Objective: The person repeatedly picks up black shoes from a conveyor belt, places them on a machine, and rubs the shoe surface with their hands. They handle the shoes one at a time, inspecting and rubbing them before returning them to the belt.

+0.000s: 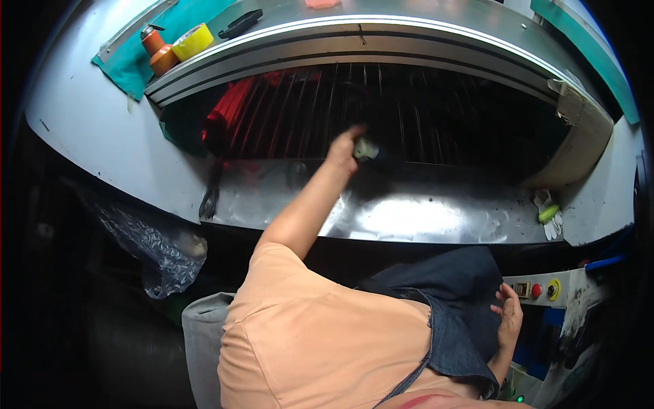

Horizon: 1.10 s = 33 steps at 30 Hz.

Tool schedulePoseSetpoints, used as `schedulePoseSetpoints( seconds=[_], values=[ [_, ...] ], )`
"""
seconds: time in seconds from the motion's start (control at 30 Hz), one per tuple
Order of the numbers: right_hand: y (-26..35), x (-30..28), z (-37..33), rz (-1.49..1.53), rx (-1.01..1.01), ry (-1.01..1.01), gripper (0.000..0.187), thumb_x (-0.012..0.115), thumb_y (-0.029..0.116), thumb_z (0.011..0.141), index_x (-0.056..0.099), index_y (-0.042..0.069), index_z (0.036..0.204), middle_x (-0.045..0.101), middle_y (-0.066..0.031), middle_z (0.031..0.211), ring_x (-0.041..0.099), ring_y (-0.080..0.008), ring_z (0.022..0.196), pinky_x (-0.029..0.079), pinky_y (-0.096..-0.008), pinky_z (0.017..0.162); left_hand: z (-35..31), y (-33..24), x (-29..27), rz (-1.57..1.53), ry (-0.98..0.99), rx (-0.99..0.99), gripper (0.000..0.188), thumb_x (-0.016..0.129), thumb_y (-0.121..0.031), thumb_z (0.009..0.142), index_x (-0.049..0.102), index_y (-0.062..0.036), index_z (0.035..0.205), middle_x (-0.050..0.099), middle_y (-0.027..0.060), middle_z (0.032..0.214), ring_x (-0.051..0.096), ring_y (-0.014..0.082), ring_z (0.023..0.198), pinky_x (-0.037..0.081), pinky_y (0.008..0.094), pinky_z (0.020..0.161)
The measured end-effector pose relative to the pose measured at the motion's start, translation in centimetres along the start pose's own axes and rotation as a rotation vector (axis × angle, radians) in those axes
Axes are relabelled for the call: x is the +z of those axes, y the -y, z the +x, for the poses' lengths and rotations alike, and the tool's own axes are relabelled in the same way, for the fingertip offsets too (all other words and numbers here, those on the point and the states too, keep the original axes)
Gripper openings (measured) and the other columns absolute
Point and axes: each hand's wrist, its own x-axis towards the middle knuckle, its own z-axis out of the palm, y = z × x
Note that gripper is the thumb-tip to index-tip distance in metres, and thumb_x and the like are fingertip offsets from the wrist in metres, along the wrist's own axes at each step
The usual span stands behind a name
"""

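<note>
Your left hand point(344, 151) has its grip clamped on a pale-green object point(366, 149) at the steel ledge point(272, 198)'s far edge; your right hand point(508, 317), grip apart, is nearer you than the ledge.

Item point(366, 150) in L hand point(343, 148) blurred, kind unclear, pink pc. point(321, 3) cut off

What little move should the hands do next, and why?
Maybe move the right hand back from the red button: it looks empty and near the panel, and a bump could be risky while the left hand holds a pale thing by the dark bars.
</note>
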Motion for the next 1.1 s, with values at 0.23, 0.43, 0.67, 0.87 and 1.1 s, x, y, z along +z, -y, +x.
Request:
schedulePoseSetpoints(
  seconds=[0.23, 0.43, 0.67, 0.87, 1.1],
  values=[
    [-3.3, -3.1, -4.2, -0.041, 0.268, -0.251, 0.039, 0.059, 0.024, 0.101, 0.058, 0.002, 0.133, 0.062, -0.0087, 0.127, 0.061, -0.0159, 0.109, 0.052, -0.0267, 0.082, 6.0, -16.2, -14.6, 0.327, -0.170, 0.457, 0.036, 0.063, -0.018, 0.088, 0.064, -0.0049, 0.122, 0.069, 0.0098, 0.105, 0.068, 0.0232, 0.098, 0.057, 0.0403, 0.085],
    [-2.9, -2.2, -3.9, -0.205, 0.148, -0.344, 0.031, 0.064, 0.016, 0.095, 0.063, -0.002, 0.120, 0.063, -0.0075, 0.110, 0.062, -0.0155, 0.094, 0.051, -0.0261, 0.075, 7.2, -17.2, -18.4, 2.119, -0.699, 0.438, 0.042, 0.059, -0.028, 0.090, 0.064, -0.0011, 0.122, 0.067, 0.0173, 0.118, 0.065, 0.0374, 0.109, 0.054, 0.0478, 0.090],
    [-1.9, -1.1, -5.2, -0.427, 0.136, -0.457, 0.026, 0.066, 0.009, 0.088, 0.066, -0.002, 0.111, 0.064, -0.0143, 0.110, 0.064, -0.0259, 0.097, 0.051, -0.0359, 0.084, 8.1, -14.1, -15.9, 2.018, -1.225, 0.991, 0.039, 0.059, -0.028, 0.089, 0.063, -0.0012, 0.116, 0.066, 0.0197, 0.110, 0.062, 0.0401, 0.106, 0.048, 0.0540, 0.094],
    [-6.7, -1.2, -5.9, -0.967, -0.050, -0.364, 0.027, 0.073, 0.010, 0.078, 0.070, 0.002, 0.104, 0.064, -0.0127, 0.113, 0.054, -0.0330, 0.114, 0.042, -0.0446, 0.099, 6.8, -3.4, -6.9, 1.687, 0.001, 1.244, 0.032, 0.064, -0.014, 0.086, 0.064, -0.0037, 0.116, 0.063, 0.0196, 0.114, 0.056, 0.0390, 0.114, 0.041, 0.0488, 0.103],
    [-7.8, -1.5, -6.4, -1.022, -0.039, -0.391, 0.019, 0.073, 0.016, 0.078, 0.074, 0.005, 0.094, 0.066, -0.0070, 0.109, 0.053, -0.0288, 0.114, 0.040, -0.0431, 0.096, -3.3, 14.3, 9.5, 1.172, 0.774, 0.811, 0.024, 0.062, 0.000, 0.084, 0.070, -0.0038, 0.106, 0.069, 0.0130, 0.106, 0.067, 0.0269, 0.099, 0.054, 0.0360, 0.089]
  ],
)
